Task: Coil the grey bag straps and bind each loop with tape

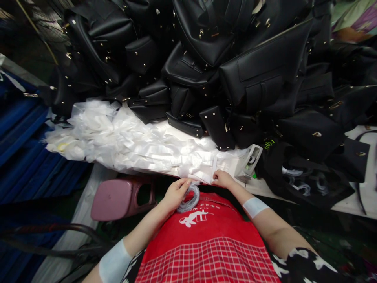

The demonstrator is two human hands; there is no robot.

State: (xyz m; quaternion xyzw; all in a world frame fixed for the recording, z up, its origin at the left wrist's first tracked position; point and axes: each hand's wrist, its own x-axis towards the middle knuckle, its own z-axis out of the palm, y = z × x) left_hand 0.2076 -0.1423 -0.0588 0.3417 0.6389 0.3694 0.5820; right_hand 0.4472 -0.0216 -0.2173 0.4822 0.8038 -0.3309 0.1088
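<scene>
My left hand (174,193) is closed with thumb and fingers around the upper edge of a coil of clear plastic tubing (191,202), which hangs in front of the red apron (165,232). To the right, at the table's front edge, my right hand (223,179) is closed, its fingertips pressed together. A narrow white strip (215,164) stands just above those fingertips; whether they grip it I cannot tell. Under and beyond both hands lies a long heap of thin white translucent plastic wrapping (129,139).
Black leather handbags (203,35) pile up behind the wrapping. A grey-white tape dispenser (249,163) stands right of my right hand. Farther right, an open black bag (294,161) holds several clear coils. A mauve stool (112,199) and blue stacked sheets (23,145) are at left.
</scene>
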